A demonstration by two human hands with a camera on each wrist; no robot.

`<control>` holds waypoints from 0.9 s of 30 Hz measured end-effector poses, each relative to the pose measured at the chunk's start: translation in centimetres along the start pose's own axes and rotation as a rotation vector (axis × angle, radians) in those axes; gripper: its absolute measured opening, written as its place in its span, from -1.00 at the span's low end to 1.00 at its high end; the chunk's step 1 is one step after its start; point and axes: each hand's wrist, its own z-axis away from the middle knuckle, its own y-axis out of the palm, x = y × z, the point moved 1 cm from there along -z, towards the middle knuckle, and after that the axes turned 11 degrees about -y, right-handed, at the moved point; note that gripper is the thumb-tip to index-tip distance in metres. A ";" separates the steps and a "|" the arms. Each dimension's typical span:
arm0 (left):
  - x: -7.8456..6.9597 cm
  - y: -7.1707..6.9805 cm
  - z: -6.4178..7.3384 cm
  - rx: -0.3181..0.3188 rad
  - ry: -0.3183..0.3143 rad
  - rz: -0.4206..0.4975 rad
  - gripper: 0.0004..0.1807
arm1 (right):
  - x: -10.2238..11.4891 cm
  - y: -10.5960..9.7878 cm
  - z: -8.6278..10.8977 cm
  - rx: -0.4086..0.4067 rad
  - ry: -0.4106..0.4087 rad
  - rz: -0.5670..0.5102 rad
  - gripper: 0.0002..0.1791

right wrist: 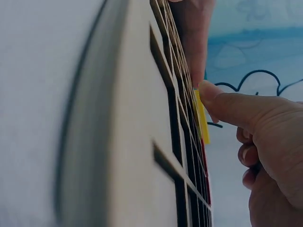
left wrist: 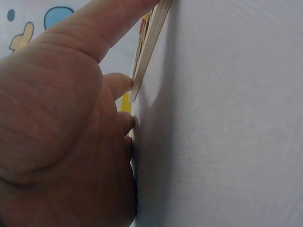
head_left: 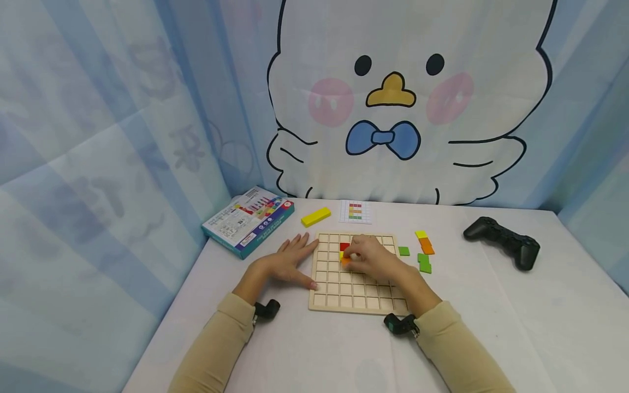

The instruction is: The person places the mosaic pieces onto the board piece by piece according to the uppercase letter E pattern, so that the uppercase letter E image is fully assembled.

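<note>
Beige sleeves (head_left: 216, 344), then pale gridded board (head_left: 333, 301).

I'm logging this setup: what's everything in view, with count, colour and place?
Wooden grid board: 1, tan, table centre
Board tiles: at least 3, red, yellow, orange, far half
Loose tiles: at least 5, green, orange, yellow, right of board
Long block: 1, yellow, behind board
Pattern card: 1, white, behind board
Game box: 1, teal-white, left rear
Game controller: 1, black, right side
Tabletop: 1, white, beneath
Curtains: count unclear, blue-white, surrounding
Wrist cameras: 2, black, at wrists
Sleeves: 2, beige, forearms
Left hand: 1, bare, board's left edge
Right hand: 1, bare, over board
</note>
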 end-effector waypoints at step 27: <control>0.0 0.1 0.0 -0.007 -0.004 0.008 0.36 | 0.5 0.5 -0.3 0.013 0.009 0.045 -0.76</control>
